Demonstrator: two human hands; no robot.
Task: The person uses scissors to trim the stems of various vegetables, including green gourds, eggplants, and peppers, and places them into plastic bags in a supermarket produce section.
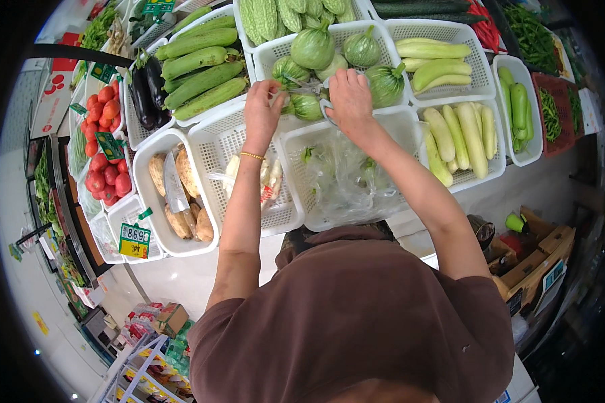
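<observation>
A pair of scissors (310,88) is held in my right hand (350,98), its blades pointing left over a white basket (262,63) of round green squashes (312,46). Close to the blade tips is my left hand (263,108), thumb and fingers drawn together above the basket's left side; whether something small is between them cannot be told. A small round squash (305,107) lies just below the blades. Under my right forearm, a white basket (295,179) holds plastic-wrapped green vegetables (333,171). Beneath my left forearm, pale wrapped vegetables (272,179) lie in another basket.
A cleaver (174,184) lies on brown roots (181,221) in a white basket at the left. Around stand baskets with ridged gourds (196,63), eggplants (143,95), tomatoes (103,116), bitter melons (267,20) and pale long gourds (469,131). A cardboard box (529,262) is low at right.
</observation>
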